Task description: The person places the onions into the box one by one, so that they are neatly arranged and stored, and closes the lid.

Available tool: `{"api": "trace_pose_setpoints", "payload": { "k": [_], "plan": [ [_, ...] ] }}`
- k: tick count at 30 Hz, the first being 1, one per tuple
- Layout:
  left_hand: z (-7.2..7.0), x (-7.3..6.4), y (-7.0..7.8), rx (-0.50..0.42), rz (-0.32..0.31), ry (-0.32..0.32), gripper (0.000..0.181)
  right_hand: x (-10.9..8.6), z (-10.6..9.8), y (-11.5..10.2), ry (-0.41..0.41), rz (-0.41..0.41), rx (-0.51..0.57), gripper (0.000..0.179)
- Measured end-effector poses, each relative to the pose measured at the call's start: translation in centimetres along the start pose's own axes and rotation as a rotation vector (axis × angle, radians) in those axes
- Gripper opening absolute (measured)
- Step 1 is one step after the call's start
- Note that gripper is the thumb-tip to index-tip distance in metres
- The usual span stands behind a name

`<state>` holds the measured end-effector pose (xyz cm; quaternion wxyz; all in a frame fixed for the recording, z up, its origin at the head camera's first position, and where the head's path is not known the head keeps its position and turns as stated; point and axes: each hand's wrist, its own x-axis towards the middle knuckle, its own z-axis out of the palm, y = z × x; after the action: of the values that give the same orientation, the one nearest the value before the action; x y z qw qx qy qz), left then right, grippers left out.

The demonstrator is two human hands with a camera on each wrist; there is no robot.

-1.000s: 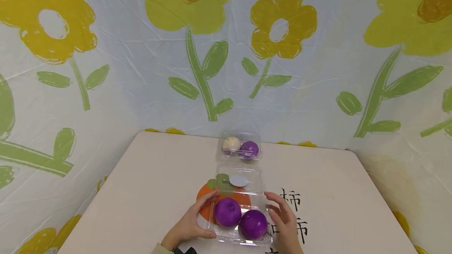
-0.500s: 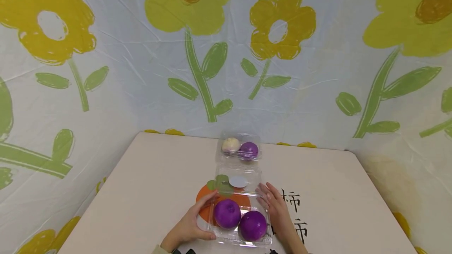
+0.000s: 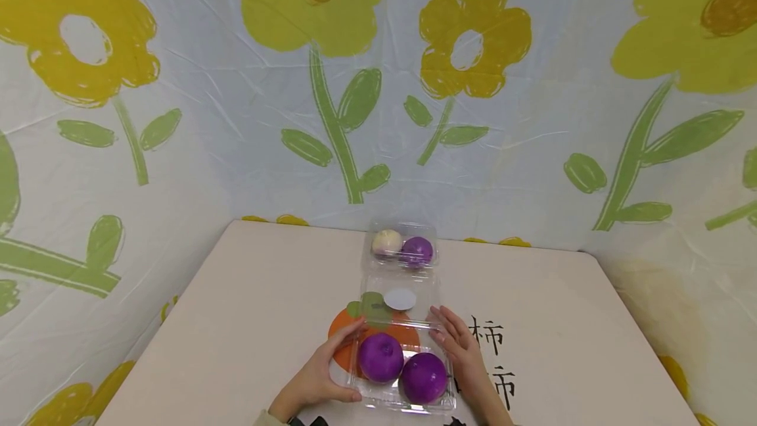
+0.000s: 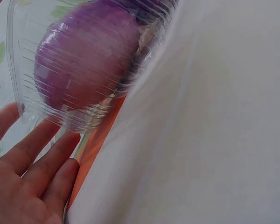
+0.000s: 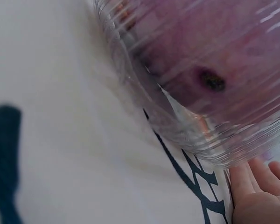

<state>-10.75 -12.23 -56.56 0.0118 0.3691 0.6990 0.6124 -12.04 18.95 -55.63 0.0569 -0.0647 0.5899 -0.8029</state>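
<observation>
A clear plastic clamshell box (image 3: 408,405) lies unfolded on the table, its lid (image 3: 378,284) bent back and bearing a white round label (image 3: 399,299). Two glossy purple onion-like balls (image 3: 381,357) sit in its base; one ball (image 5: 210,51) shows a dark spot through the ribbed wall. My left hand (image 3: 322,373) spans the base's left side, thumb at the near corner and forefinger at the far one; in the left wrist view its fairly straight fingers (image 4: 42,144) reach the wall. My right hand (image 3: 464,354) is at the right side, fingertips by the fold between base and lid.
Behind the lid stands another clear box (image 3: 368,252) with a cream ball (image 3: 387,242) and a purple ball (image 3: 417,251) in it. The tabletop (image 3: 254,321) carries an orange persimmon print (image 3: 340,334) and black characters (image 3: 487,334). A flower-printed cloth (image 3: 514,169) hangs behind.
My right hand has shifted from the base's right wall up to the fold by the lid. The lid's label has lifted slightly away from me in the last half second. My left hand stays put.
</observation>
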Motion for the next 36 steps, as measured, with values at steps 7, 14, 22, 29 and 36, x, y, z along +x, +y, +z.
{"api": "trace_pose_setpoints", "payload": {
  "k": [7, 14, 22, 29, 36],
  "plan": [
    [-0.2, -0.1, 0.2, 0.028, -0.024, -0.011, 0.111, 0.0, -0.4, 0.4, -0.117, -0.114, 0.047, 0.057],
    [-0.3, -0.3, 0.5, 0.070, -0.051, -0.017, 0.112, 0.0, -0.3, 0.5, -0.157, -0.164, 0.112, 0.055],
    [-0.3, -0.5, 0.4, 0.093, -0.044, -0.025, 0.113, 0.0, -0.1, 0.3, -0.168, -0.165, 0.147, 0.055],
    [-0.5, -0.3, 0.0, 0.083, 0.019, 0.007, 0.111, 0.7, -0.6, 0.0, -0.241, -0.178, 0.185, 0.052],
    [-0.2, -0.1, -0.4, 0.027, 0.057, 0.014, 0.110, 2.2, -1.7, -0.4, -0.326, -0.228, 0.295, 0.046]
  ]
}}
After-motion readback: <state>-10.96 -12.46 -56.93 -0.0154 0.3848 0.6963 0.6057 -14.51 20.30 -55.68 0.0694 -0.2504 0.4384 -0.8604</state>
